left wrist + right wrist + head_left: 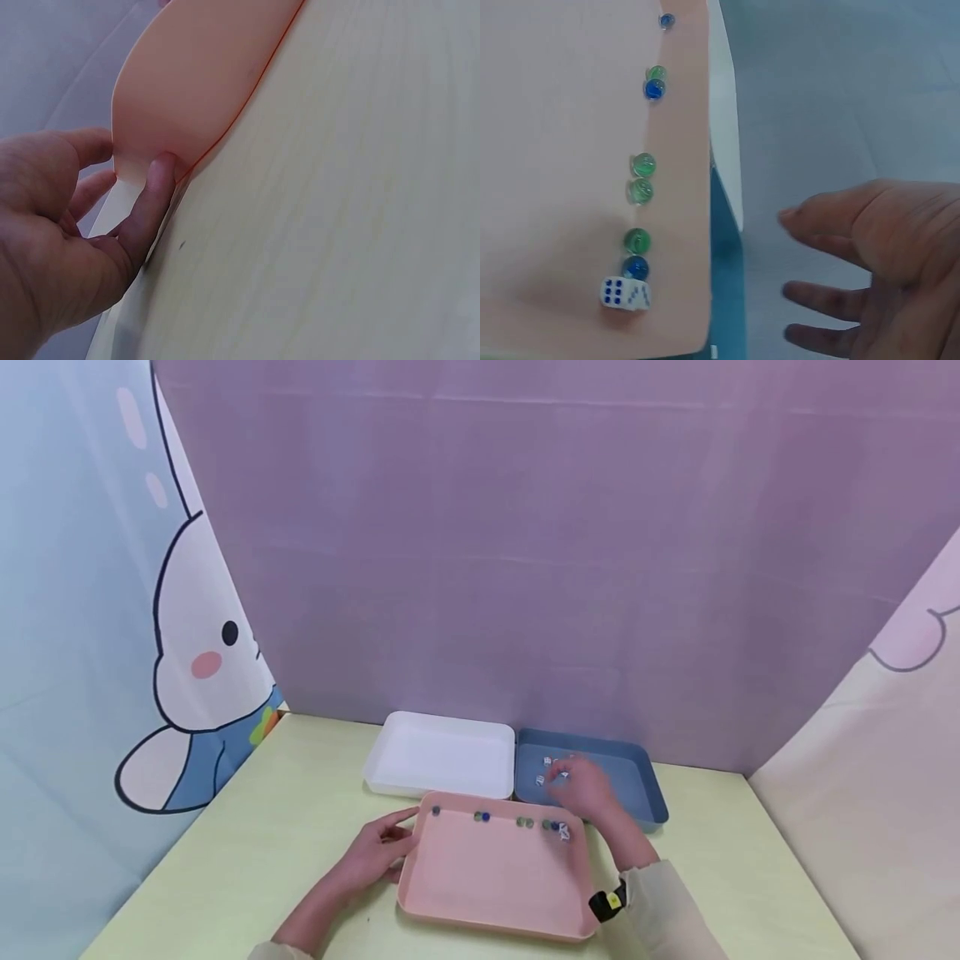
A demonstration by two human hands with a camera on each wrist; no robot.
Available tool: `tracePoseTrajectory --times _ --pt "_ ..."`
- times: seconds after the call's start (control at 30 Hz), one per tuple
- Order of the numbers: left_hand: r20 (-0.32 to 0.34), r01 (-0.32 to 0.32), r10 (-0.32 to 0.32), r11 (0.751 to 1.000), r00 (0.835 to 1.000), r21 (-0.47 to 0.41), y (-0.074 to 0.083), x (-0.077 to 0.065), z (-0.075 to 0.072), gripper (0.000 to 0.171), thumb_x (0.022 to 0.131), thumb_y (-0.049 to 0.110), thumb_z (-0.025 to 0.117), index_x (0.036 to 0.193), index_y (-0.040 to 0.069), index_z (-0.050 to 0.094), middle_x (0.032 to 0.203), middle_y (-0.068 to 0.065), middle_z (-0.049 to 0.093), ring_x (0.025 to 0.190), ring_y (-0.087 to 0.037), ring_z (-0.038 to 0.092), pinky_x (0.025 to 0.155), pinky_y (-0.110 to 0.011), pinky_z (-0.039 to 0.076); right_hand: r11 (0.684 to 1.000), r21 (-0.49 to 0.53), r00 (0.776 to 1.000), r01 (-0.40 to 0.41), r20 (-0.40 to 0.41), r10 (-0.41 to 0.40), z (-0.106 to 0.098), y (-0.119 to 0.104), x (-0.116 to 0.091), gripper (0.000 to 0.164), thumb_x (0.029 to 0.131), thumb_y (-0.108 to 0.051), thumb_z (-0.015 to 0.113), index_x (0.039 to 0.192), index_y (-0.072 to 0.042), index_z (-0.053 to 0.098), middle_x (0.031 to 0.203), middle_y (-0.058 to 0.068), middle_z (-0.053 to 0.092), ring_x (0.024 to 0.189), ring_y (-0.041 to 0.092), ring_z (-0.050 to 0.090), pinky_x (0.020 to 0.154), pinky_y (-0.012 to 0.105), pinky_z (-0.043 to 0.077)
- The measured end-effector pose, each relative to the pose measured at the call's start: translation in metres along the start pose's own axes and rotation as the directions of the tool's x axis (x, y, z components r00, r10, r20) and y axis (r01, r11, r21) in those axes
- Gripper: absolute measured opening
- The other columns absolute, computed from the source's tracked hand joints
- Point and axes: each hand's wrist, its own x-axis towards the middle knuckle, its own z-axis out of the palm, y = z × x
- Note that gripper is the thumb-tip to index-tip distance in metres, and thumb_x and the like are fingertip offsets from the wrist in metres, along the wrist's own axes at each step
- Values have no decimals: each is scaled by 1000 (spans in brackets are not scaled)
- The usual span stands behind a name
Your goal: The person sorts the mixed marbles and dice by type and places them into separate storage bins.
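Three trays on the table (247, 827), and the pink tray (491, 881) is your landmark: white tray (442, 756) just behind it on the left, blue tray (637, 781) behind it on the right.

Your left hand (375, 852) is on the pink tray's left rim near the far corner. The left wrist view shows the thumb and a fingertip touching that corner (142, 161), more steadying than clamping; I can't tell how firm it is.

Your right hand (585, 789) hovers over the blue tray, fingers (817, 221) spread loose and holding nothing that I can see. A few dice (542, 779) sit on the blue tray's floor just left of that hand.

Along the pink tray's far wall there's a row of glass marbles (639, 187), green and blue, with one white die (626, 292) at the right end, touching or nearly touching the last blue marble (635, 268).

What could bite you, I reckon:
- Going for that die with fat fingers probably nudges the neighbouring marble, and the whole row rolls.
- If your left hand lifts or tilts the pink tray, the marbles likely run to the low side.
- Your sleeve or wrist strap (609, 902) passes right over the pink tray's near right corner, so a low reach could drag it.
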Motion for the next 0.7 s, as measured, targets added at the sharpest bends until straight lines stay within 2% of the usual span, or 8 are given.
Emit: tracePoseTrajectory --times 0.1,0.23,0.47,0.7 --pt "3 2 -2 1000 1000 -4 -1 -1 1 54 95 11 64 145 5 44 108 -18 54 92 -27 55 61 -45 58 995 -98 999 18 42 -14 -3 -1 -5 4 84 -16 71 88 -16 74 108 5 68 100 31 62 76 47 52" --pt "-4 -3 3 1000 1000 4 1 0 1 54 94 11 64 145 6 45 108 -18 54 92 -27 55 61 -45 58 986 -163 997 11 83 2 -5 -2 -10 3 83 -17 71 84 -19 73 108 3 69 88 26 63 69 43 52" --pt "-11 2 -1 999 1000 32 0 0 1 54 94 12 65 144 7 46 107 -17 55 91 -27 55 60 -44 58 967 -256 990 -12 135 48 -6 -3 -17 3 81 -16 72 82 -19 74 97 1 69 88 27 63 69 43 53" --pt "-29 9 -8 1000 1000 30 -1 3 3 53 94 9 63 145 6 45 109 -17 55 92 -28 55 58 -44 58 952 -301 985 -48 143 95 -9 -10 -18 5 79 -16 76 83 -19 76 90 -3 69 84 25 64 66 44 54"
